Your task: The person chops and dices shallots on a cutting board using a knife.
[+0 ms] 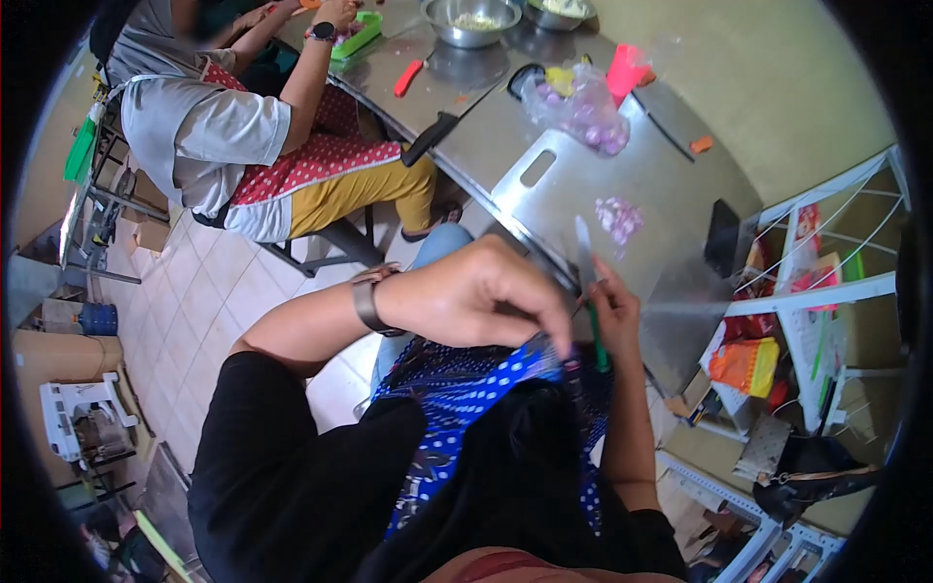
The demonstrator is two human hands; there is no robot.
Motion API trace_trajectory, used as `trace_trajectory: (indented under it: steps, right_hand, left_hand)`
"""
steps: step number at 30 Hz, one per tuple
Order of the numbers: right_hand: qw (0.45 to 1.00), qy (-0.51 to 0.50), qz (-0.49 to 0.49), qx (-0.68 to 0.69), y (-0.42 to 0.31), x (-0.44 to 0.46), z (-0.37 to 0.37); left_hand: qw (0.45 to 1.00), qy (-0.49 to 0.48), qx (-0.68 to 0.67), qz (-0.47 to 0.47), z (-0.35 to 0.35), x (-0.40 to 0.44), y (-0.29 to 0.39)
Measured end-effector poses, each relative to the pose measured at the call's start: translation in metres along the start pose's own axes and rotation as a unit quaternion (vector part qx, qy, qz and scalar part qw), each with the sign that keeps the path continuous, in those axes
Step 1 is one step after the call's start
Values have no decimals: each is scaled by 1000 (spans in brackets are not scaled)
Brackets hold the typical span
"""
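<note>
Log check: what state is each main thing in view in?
Left hand, curled at blue apron, grip unclear
Right hand, closed on green-handled knife
Green-handled knife, held, blade pointing away from body
Purple pieces, cut, heaped on metal table
Plastic bag, holding purple bulbs
Nearer metal bowl, uncovered, holding pale pieces
Black-handled knife, lying, handle past table edge

No readable text or labels anywhere.

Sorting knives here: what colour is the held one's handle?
The handle is green, clearest in the head view.
</note>
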State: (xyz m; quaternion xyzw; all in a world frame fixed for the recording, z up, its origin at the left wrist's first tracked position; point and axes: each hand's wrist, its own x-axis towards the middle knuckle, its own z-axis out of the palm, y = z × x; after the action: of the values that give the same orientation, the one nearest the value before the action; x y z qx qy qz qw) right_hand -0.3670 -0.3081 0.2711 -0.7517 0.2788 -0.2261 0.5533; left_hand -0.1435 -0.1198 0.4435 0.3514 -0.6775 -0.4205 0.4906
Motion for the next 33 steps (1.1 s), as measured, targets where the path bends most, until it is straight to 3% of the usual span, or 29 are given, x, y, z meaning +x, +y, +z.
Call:
trace_trajectory:
  steps: [2,5,7,9,11,12,13,16,18,19,21,22,23,25,26,27,28,31,32,33]
  right_hand:
    - [997,19,-19,-71,-13,-1,0]
    - [998,46,13,40,-5,-4,6]
    - [994,58,43,82,-2,-7,6]
    - [996,52,-3,75,-8,-5,5]
    - [997,54,-16,47,-7,-2,4]
    - [997,51,-43,25,-5,-4,5]
    - [998,56,-16,18,-6,-6,6]
    - [995,64,-38,61,0,-9,9]
    - [995,55,-75,38,8,-7,4]
    - [995,50,-79,38,6,-3,3]
    - [996,80,-44,26,3,-6,6]
    - [996,76,-41,28,2,-7,6]
    - [996,73,-41,8,0,-7,5]
    - [997,68,-38,-9,-3,-6,5]
    - [996,81,-28,-14,-5,-6,6]
    - [995,93,-19,-20,-6,-7,8]
    - [991,102,-47,70,-4,-3,15]
    - [990,106,-77,51,-4,-2,16]
    - [990,108,-79,50,-4,-4,14]
    - [993,99,-59,18,-3,-7,9]
  left_hand:
    - [991,89,-92,-45,21,7,-3]
    - [937,167,-295,-83,47,16,-10]
    - [953,146,-252,-85,49,9,-22]
    - [934,89,-345,27,53,-2,-39]
    - [858,97,-505,12,67,-15,-42]
    - [835,92,-537,68,75,-17,-52]
    - [827,48,-552,93,79,-20,-61]
    - [792,61,-602,73,105,-30,-58]
    - [730,53,-619,287,131,-30,-78]
    - [731,55,-614,291,131,-36,-74]
    - [780,70,-608,130,126,-41,-50]
    - [690,134,-704,102,128,-32,-36]
    - [689,139,-704,100,127,-31,-24]
    - [509,221,-832,8,127,-32,-10]
    - [508,224,-831,6,128,-34,-14]
    - [553,204,-806,51,129,-36,-22]
    - [597,180,-776,97,131,-36,-35]
    - [709,94,-659,233,135,-34,-61]
    - [709,91,-659,233,141,-34,-54]
    - [637,157,-726,207,149,-33,-39]
